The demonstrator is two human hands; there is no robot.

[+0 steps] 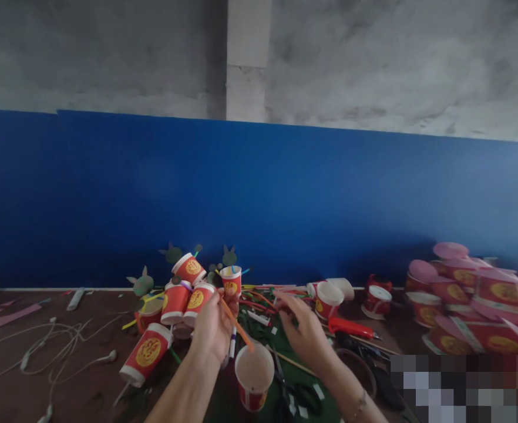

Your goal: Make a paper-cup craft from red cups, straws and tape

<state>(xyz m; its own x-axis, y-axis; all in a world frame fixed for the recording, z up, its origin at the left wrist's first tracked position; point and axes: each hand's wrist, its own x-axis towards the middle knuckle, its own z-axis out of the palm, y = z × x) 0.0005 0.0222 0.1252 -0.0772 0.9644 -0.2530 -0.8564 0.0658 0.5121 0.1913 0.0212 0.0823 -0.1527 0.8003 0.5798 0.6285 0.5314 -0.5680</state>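
My left hand (pixel 215 326) is closed around an orange straw (pixel 240 327), which slants down to the right. Its lower end overlaps the mouth of an upright red and white paper cup (pixel 254 388); I cannot tell whether it touches the cup. To the right, my right hand (pixel 300 323) has its fingers stretched out and apart. The fingertips are over a pile of thin coloured sticks or straws (pixel 259 301). Just beyond my left hand stand red paper cups (pixel 198 299), partly hidden by it, and another small cup (pixel 231 281) with coloured straws at its rim.
Scissors (pixel 292 390) lie beside the near cup. A red-handled tool (pixel 351 328) and a white-topped roll (pixel 377 301) lie at right. Pink-topped cups (pixel 459 288) are stacked far right. White earphones (pixel 71 341) sprawl at left, near a tipped cup (pixel 148 352). A blue wall panel (pixel 285 200) rises behind.
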